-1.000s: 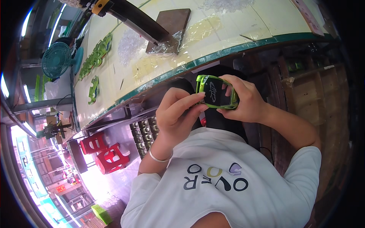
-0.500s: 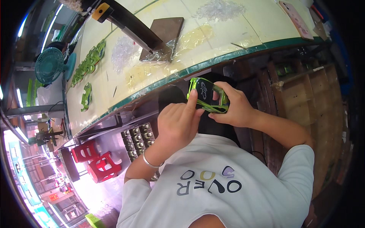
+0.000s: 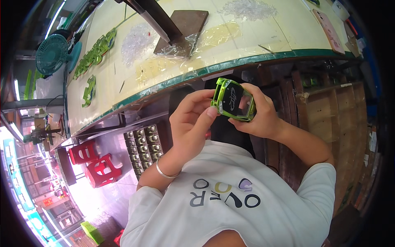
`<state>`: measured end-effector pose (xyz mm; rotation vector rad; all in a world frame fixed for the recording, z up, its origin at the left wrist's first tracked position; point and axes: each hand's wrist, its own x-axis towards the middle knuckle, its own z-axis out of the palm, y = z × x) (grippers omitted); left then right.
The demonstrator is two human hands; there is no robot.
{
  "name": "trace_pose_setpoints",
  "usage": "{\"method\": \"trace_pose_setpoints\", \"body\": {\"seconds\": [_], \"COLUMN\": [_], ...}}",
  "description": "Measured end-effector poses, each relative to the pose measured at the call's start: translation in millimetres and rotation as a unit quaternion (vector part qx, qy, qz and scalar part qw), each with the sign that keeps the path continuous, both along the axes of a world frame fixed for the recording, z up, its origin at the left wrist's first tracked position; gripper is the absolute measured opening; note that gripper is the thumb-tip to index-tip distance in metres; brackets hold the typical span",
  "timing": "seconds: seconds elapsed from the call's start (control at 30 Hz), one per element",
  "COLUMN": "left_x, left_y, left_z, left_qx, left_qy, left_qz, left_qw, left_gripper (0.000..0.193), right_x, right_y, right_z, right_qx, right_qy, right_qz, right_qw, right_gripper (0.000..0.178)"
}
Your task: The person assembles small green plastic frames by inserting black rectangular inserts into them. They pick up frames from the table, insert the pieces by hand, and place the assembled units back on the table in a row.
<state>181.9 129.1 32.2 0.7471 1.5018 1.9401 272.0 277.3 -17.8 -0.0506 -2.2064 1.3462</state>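
Note:
In front of my lap I hold a green and black plastic shell [image 3: 234, 98], boxy, with a clear window-like panel and pale scrawled marking on its black face. My right hand [image 3: 263, 113] grips its right end, thumb and fingers wrapped round the edge. At the other end my left hand [image 3: 193, 123] pinches the green rim, its thumb on the near corner and its fingers at the far side. A silver bangle [image 3: 164, 169] circles my left wrist. Several green plastic parts [image 3: 95, 54] lie in a row on the table, and a single green part [image 3: 89, 91] rests nearer its edge.
The pale table [image 3: 144, 88] has a green front edge. On it are a dark arm-like fixture [image 3: 158, 18] over a brown board [image 3: 195, 24], clear plastic piles [image 3: 138, 43] and a pink phone [image 3: 328, 31]. A teal fan [image 3: 51, 54], red stools [image 3: 103, 171] and a compartmented tray [image 3: 142, 144] stand left.
My left index finger has come off the shell's face, and the thumb now presses its near corner. The shell has tilted and sits slightly further right. The whole view has shifted a little.

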Motion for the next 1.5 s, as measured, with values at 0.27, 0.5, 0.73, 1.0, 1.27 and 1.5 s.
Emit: {"method": "trace_pose_setpoints", "body": {"seconds": [0.27, 0.5, 0.73, 1.0, 1.27, 1.5], "left_x": [-4, -25, -37, -39, -28, -16], "left_y": [-1, -11, -23, -33, -30, -29], "left_z": [4, 5, 18, 18, -19, -48], "left_qx": [-0.036, -0.083, -0.117, -0.262, -0.200, -0.174], "left_qy": [0.061, 0.488, 0.545, 0.219, -0.096, -0.132], "left_qz": [0.015, 0.029, -0.068, -0.177, -0.046, -0.043], "left_qw": [0.997, 0.868, 0.827, 0.923, 0.974, 0.975], "left_gripper": [0.030, 0.025, 0.023, 0.014, 0.012, 0.023], "right_x": [-1, -1, -1, -2, -6, -6], "right_y": [2, 2, -3, -5, -7, -11], "right_z": [2, 5, 7, 1, 0, -2], "right_qx": [0.032, 0.042, 0.058, 0.121, 0.181, 0.274], "right_qy": [0.006, -0.041, -0.088, -0.122, -0.110, -0.122], "right_qz": [-0.002, 0.024, 0.055, 0.108, 0.046, 0.015], "right_qw": [0.999, 0.998, 0.993, 0.979, 0.976, 0.954], "right_gripper": [0.061, 0.061, 0.060, 0.059, 0.057, 0.057]}}
